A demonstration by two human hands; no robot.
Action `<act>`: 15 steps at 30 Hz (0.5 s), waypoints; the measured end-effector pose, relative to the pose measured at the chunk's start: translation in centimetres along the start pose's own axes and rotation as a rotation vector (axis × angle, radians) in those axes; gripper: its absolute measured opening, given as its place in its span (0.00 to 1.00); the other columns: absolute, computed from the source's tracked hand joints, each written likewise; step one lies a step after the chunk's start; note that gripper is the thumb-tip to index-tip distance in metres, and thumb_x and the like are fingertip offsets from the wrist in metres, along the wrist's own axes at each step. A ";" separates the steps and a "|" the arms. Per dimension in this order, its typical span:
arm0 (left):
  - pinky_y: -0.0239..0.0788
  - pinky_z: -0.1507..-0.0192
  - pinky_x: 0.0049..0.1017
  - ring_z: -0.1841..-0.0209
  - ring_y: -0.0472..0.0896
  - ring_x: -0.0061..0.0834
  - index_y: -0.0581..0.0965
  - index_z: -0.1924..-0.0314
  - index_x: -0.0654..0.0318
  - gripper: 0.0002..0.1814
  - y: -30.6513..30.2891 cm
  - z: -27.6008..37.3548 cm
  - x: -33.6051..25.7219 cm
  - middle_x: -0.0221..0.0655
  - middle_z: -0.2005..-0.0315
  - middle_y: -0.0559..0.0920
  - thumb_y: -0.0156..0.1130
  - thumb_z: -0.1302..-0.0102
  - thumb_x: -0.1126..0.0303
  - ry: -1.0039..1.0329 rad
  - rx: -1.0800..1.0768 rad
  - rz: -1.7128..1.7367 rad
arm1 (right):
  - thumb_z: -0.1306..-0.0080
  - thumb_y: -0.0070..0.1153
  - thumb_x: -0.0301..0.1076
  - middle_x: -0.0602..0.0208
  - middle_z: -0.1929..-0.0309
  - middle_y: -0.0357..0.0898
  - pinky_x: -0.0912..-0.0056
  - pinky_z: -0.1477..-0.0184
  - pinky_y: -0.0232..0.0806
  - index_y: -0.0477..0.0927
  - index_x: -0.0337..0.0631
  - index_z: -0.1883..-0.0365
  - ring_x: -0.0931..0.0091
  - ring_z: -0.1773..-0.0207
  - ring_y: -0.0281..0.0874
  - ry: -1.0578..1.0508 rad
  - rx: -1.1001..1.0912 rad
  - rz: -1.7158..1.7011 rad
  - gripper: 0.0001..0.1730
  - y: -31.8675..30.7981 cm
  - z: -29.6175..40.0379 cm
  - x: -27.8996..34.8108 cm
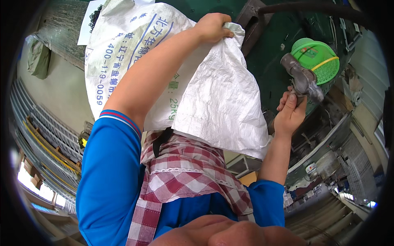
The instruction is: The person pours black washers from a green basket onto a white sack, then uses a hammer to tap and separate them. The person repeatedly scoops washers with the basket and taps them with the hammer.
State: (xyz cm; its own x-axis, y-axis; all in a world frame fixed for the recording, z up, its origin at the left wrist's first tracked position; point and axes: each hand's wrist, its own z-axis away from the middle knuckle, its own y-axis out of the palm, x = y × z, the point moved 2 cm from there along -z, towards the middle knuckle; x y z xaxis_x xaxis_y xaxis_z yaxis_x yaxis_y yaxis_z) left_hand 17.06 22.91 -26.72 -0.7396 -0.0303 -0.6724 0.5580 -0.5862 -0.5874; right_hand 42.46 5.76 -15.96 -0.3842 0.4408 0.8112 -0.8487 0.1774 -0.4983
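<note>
A large white woven plastic sack (218,107) with blue and green printing hangs in front of my checked apron. My left hand (214,27) grips its bunched upper edge, and my left forearm crosses over the printed side. At the right, my right hand (291,112) is closed around the handle of a hammer (300,77), which is held upright with its worn dark metal head on top. Most of the handle is hidden by my fingers. Behind the head is a green plastic basket (326,69) with a yellow handle, partly covered by the hammer.
A dark steel piece (251,23) lies on the green work surface (274,33) beyond the sack. Small black rings (94,18) lie on white paper (83,33) at the upper left. Metal racking (46,129) stands along the left, and a green bag (39,58) is near it.
</note>
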 end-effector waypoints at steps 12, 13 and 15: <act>0.71 0.55 0.38 0.58 0.80 0.51 0.80 0.56 0.65 0.18 0.4 -0.6 -0.1 0.48 0.63 0.83 0.65 0.39 0.59 0.150 0.031 0.038 | 0.31 0.53 0.48 0.45 0.67 0.80 0.45 0.61 0.69 0.69 0.37 0.64 0.47 0.63 0.78 -0.125 0.209 0.447 0.21 6.8 -0.6 4.4; 0.71 0.55 0.39 0.57 0.80 0.51 0.79 0.56 0.65 0.17 0.5 -0.6 -0.3 0.48 0.63 0.83 0.65 0.39 0.60 0.135 0.015 0.029 | 0.31 0.53 0.48 0.45 0.67 0.80 0.45 0.61 0.69 0.68 0.37 0.64 0.47 0.63 0.78 -0.161 0.137 0.338 0.21 6.4 -0.5 4.8; 0.71 0.54 0.40 0.56 0.79 0.51 0.79 0.57 0.65 0.17 1.1 -0.2 -1.5 0.48 0.62 0.82 0.65 0.40 0.60 0.104 -0.007 0.018 | 0.31 0.55 0.45 0.44 0.67 0.81 0.47 0.62 0.70 0.70 0.35 0.61 0.46 0.63 0.79 -0.129 0.200 0.423 0.19 7.0 -0.1 3.4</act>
State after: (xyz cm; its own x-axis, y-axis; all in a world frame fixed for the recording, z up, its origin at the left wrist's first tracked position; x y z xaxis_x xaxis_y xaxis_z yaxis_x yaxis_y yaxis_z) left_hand 18.83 22.43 -26.46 -0.6868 0.0436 -0.7256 0.5735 -0.5809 -0.5777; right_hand 35.29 8.53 -16.73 -0.7419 0.3224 0.5879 -0.6566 -0.1719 -0.7344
